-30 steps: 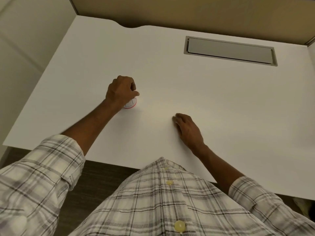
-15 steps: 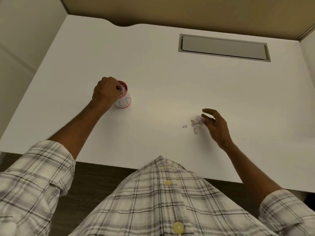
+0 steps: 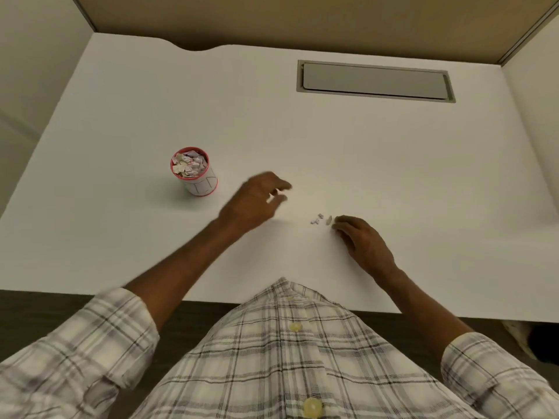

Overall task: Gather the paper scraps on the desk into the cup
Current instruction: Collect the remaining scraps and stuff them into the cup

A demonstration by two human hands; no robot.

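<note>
**Head view, read from the near edge outward.** Nearest the camera, a grey-and-white plaid buttoned shirt [image 3: 287, 358] is seen, with a rolled left sleeve [image 3: 75, 343] and right sleeve [image 3: 490, 367] at the lower corners. Both forearms are extended over the near edge of the flat white desk [image 3: 393, 164].

The right hand [image 3: 364, 243] is laid palm down on the desk, right of centre. Its fingers are bent and their tips are set on the surface. Whether anything is enclosed beneath them cannot be told.

Just beside those fingertips, on their left, a few small loose paper scraps [image 3: 320, 219] are scattered on the bare desk. One tan piece lies closest to the fingers. Whether it is touched cannot be told.

The left hand [image 3: 254, 201] is shown left of the scraps and apart from them, blurred. Its fingers are loosely spread and pointed toward the right, and nothing is seen held in it.

Farther left, well apart from the loose scraps, a white paper cup with a red rim [image 3: 201, 184] stands upright on the desk. It is filled nearly to the brim with crumpled paper scraps [image 3: 189, 164]. Neither hand is in contact with it.

Toward the far right of the desk, a long grey rectangular cable hatch [image 3: 375, 81] is set flush into the surface. A curved notch [image 3: 193, 48] is cut into the far edge at the left. The desk is closed off behind by a tan partition wall [image 3: 302, 19].
</note>
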